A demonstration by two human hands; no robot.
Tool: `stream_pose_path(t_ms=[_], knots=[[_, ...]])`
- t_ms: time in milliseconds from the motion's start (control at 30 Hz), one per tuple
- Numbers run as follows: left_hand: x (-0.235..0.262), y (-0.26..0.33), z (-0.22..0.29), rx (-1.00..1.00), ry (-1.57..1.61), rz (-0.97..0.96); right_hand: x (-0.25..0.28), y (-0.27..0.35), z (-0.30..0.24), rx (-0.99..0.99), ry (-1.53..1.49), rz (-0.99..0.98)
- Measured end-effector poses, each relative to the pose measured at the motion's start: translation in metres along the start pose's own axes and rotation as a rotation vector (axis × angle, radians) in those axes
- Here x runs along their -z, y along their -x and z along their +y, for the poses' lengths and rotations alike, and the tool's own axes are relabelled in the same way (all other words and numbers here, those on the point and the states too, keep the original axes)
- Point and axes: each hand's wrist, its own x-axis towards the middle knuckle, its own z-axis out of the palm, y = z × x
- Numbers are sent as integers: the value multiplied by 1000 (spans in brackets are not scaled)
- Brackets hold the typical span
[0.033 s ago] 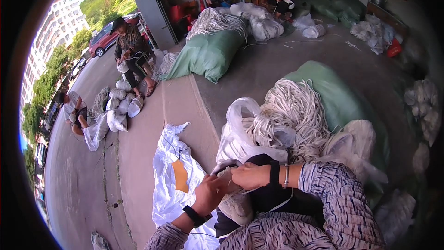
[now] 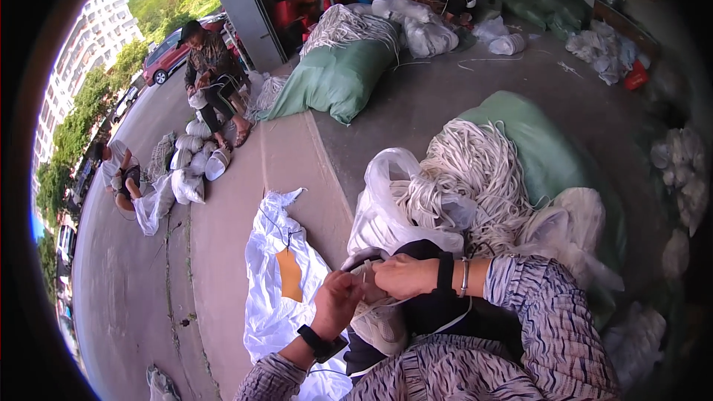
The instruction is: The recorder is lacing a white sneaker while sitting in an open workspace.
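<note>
A pale beige lace-up shoe [image 2: 380, 327] rests on my lap over dark cloth, its toe toward me. My right hand [image 2: 405, 276] is closed on the upper part of the shoe, by the lacing, and covers much of it. Beside it on the left, my left hand [image 2: 338, 303] has its fingers curled in a pinch at the laces; the fingertips are partly hidden. A loose white shoelace [image 2: 454, 319] trails below my right wrist. Just beyond the hands stands a translucent plastic bag [image 2: 371, 230], next to a big heap of white laces [image 2: 483, 171].
A green sack [image 2: 542, 148] lies behind the lace heap. White sheeting [image 2: 267, 319] with an orange-brown patch spreads on the ground at my left. Farther off are another green sack [image 2: 327, 82], several tied bags [image 2: 189, 186] and three seated people, one [image 2: 212, 67] beside those bags.
My left hand has lifted slightly and its fingers have curled in more. My right hand stays at the shoe. The whole view has shifted a little.
</note>
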Motion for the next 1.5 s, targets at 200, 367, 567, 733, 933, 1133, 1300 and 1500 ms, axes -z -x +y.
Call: stream_pose_path(t_ms=[200, 367, 567, 733, 933, 1133, 1300, 1500], knots=[[-17, -7, 26, 216, 761, 179, -17, 8, -1, -35, -74, 351], [10, -18, 29, 103, -126, -43, 12, 13, 26, -292, -1089, 715], [18, -23, 49, -119, -731, -315, -15, 29, 16, -336, -1352, 424], [5, -33, 46, -94, -863, -419, -13, 30, 18, -345, -1312, 335], [-10, -33, 49, -160, -799, -369, -15, 30, 17, -273, -1336, 381], [-14, -17, 47, -75, -589, -118, -19, 29, 19, -241, -1375, 403], [-29, -13, 50, -43, -506, 7, -19, 27, 17, -218, -1357, 465], [-29, -17, 53, -387, -987, -178, -18, 32, 26, -279, -1592, 590]])
